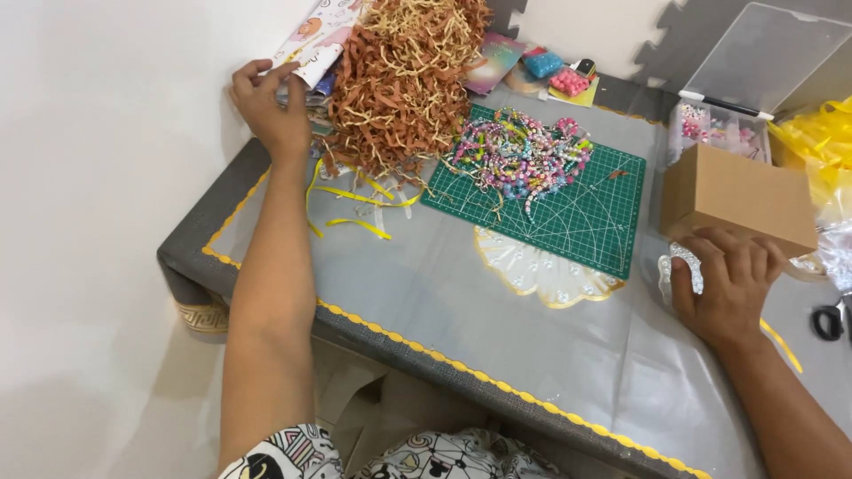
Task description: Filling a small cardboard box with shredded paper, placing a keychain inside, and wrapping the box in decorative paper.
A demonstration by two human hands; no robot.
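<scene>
a: where is your left hand (271, 111) now?

b: at the far left corner of the table (426, 293), just beside the big heap of brown and tan paper shred (399, 75). your fingers (253, 71) are curled and pinching the edge of the printed paper sheets (315, 40) that stick out from under the shred.

a: and the right one?

b: your right hand (728, 284) lies near the right edge of the table, palm down, fingers (723, 253) bent and pressed close together over a small sparkly silver piece (688, 262). the fingertips touch the near side of the brown cardboard box (737, 195).

a: what lies between your hands?

b: a green cutting mat (577, 222) sits in the middle toward the far edge, with a pile of coloured beaded strands (524, 160) on it. a white and gold doily (541, 270) peeks out from under its near edge. loose yellow ribbon strips (355, 208) lie at the foot of the shred heap.

a: anything past the box?

b: a clear compartment box (719, 124) with its lid up stands behind it, yellow ribbon (821, 133) bunches at the far right corner, and black scissors (830, 319) are at the right edge, partly cut off from view.
</scene>
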